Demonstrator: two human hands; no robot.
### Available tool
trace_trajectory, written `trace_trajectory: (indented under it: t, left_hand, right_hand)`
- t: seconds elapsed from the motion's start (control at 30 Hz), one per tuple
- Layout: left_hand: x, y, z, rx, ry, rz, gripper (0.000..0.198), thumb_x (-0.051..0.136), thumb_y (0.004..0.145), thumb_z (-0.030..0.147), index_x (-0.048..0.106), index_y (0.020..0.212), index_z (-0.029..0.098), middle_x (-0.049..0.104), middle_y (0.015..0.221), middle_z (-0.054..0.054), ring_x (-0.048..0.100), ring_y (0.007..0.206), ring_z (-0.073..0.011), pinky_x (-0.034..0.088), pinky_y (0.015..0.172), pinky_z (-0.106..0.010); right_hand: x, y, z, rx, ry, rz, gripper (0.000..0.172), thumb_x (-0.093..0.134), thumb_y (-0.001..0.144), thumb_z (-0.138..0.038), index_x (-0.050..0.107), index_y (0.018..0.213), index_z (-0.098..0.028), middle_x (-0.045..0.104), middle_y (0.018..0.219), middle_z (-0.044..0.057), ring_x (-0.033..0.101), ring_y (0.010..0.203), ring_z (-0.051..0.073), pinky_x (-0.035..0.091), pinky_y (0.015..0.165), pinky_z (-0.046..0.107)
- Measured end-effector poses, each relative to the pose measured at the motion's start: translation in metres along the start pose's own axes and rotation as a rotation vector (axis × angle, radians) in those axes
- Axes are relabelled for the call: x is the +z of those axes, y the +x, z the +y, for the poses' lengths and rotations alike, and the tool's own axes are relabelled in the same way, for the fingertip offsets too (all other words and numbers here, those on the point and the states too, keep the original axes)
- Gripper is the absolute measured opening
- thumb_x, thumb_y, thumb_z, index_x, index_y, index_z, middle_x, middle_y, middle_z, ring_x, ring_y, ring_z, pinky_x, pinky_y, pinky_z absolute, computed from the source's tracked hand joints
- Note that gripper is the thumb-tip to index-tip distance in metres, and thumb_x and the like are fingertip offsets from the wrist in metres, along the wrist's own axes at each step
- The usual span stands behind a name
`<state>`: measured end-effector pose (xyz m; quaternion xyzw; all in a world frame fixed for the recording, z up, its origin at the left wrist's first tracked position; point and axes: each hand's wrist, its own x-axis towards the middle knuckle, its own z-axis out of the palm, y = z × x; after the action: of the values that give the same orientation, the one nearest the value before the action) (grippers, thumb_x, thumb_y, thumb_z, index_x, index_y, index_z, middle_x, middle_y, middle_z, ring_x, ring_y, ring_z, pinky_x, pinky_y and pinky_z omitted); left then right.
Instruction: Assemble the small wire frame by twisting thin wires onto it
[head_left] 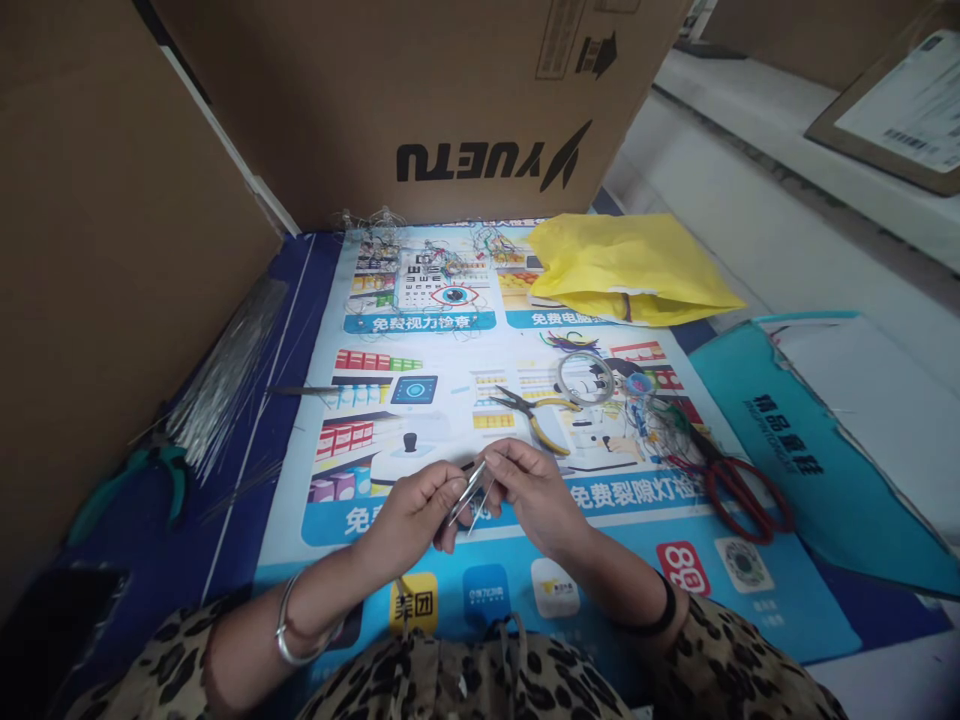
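Observation:
My left hand (420, 510) is closed, thumb and fingers pinching a slim silver metal tool that looks like tweezers (468, 496). Close against it, my right hand (534, 492) is also closed, its fingertips at the tool's upper end. A thin silver strand (481, 508) slants down below the right fingertips. Whatever small piece may lie between the fingertips is too small to make out. Just beyond the hands, needle-nose pliers with yellow handles (529, 409) lie with their jaws apart on the printed poster (442, 410).
Red-handled scissors (739, 505), a clear ring-shaped roll (562, 385) and tangled wires lie right. Silver wires (229, 370), teal-handled pliers (178, 478) and a dark phone-like slab (64, 625) lie left. A yellow bag (630, 260), a teal box lid (780, 420) and a cardboard box (375, 90) stand around.

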<state>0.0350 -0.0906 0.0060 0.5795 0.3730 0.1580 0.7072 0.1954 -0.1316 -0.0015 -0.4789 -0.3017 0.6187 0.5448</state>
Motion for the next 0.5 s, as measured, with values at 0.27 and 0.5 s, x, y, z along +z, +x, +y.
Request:
trace_trajectory:
  t: [0.27,0.5]
  left_hand:
    - [-0.005,0.004,0.0,0.136,-0.038,0.23,0.026,0.046,0.089,0.039,0.055,0.082,0.015,0.065,0.078,-0.003,0.06,0.073,-0.0132,0.048,0.071,-0.025]
    - [-0.019,0.018,-0.001,0.262,-0.446,0.432,0.023,0.053,0.085,0.038,0.053,0.083,0.015,0.065,0.083,-0.004,0.062,0.072,-0.0134,0.048,0.066,-0.025]
  right_hand:
    - [-0.005,0.002,0.002,-0.035,-0.103,0.023,0.022,0.057,0.082,-0.041,0.056,0.079,-0.019,0.049,0.049,-0.007,0.045,0.043,0.008,0.036,0.044,0.022]
    - [-0.001,0.007,-0.03,-0.345,-0.665,0.079,0.014,0.052,0.085,-0.033,0.057,0.078,-0.022,0.055,0.06,-0.001,0.052,0.056,0.013,0.043,0.058,0.027]
